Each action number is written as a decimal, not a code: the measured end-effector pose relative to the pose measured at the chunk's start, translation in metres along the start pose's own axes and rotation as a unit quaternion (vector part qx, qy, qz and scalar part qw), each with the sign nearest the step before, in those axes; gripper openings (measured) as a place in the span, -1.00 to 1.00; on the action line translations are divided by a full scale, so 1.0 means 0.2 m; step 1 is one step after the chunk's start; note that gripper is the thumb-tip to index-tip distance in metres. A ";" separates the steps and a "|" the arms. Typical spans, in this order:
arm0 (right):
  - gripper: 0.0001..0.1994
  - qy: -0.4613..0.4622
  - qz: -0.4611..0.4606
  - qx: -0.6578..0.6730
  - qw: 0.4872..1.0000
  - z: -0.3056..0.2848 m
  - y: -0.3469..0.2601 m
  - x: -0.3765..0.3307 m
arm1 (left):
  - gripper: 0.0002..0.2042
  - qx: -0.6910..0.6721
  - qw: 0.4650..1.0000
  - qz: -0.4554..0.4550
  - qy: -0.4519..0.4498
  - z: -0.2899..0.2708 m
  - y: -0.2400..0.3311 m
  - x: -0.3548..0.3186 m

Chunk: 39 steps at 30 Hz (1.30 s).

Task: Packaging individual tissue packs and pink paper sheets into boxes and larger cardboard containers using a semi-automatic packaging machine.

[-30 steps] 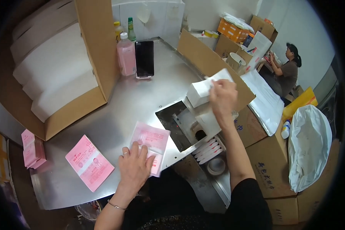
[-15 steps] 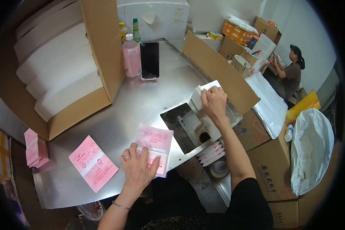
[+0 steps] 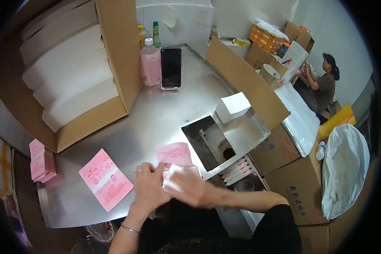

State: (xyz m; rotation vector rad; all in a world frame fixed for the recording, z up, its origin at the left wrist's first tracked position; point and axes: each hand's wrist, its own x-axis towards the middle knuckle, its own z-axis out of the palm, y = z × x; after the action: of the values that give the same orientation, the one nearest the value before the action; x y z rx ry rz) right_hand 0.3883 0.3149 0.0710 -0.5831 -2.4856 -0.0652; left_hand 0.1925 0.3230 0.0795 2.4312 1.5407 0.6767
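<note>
My left hand [image 3: 149, 186] is at the near table edge, its bent fingers closed on the near part of a pink printed plastic sleeve [image 3: 173, 153]. Just right of it, my right hand [image 3: 197, 189] is smeared by motion and holds a small white folded tissue [image 3: 173, 177] over the sleeve. The two hands nearly touch, and they hide the sleeve's lower part. A flat stack of pink printed sleeves [image 3: 106, 180] lies to the left of my left hand. A white block of folded tissues [image 3: 233, 108] sits beyond the rectangular table opening [image 3: 203, 142].
An open carton [image 3: 93, 131] of white tissue stacks stands at left, near pink packs [image 3: 42, 163]. Behind are a phone [image 3: 171, 67] and a bottle of pink liquid [image 3: 150, 63]. At right are cartons [image 3: 292, 186], a white bag [image 3: 345, 169] and a seated person [image 3: 324, 84].
My right hand has left the white block and come down left to the pink sleeve with a white tissue. My left hand's fingers have drawn in. The view has shifted slightly.
</note>
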 end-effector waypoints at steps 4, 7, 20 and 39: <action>-0.72 -0.088 0.137 -0.107 0.981 0.22 0.19 0.06 | -0.27 -0.037 0.997 0.050 0.047 0.01 0.08 0.03; -0.78 -0.040 0.289 -0.062 0.954 0.26 0.33 0.19 | -0.23 -0.019 0.999 0.035 0.023 0.01 0.08 0.00; -0.79 0.044 0.348 -0.101 0.931 -0.10 0.03 -0.18 | -0.81 0.050 0.913 0.100 -0.392 0.54 -0.08 -0.64; -0.58 0.130 0.255 -0.109 0.952 0.18 -0.16 -0.04 | -0.65 -0.017 0.825 -0.051 -0.563 1.31 -1.10 -0.56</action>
State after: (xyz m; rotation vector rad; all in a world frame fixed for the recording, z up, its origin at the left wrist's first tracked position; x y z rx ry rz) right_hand 0.3614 0.2886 0.0400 -1.2098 -2.0198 -0.2042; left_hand 0.0980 0.3437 -0.2661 1.9675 1.0493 -0.6820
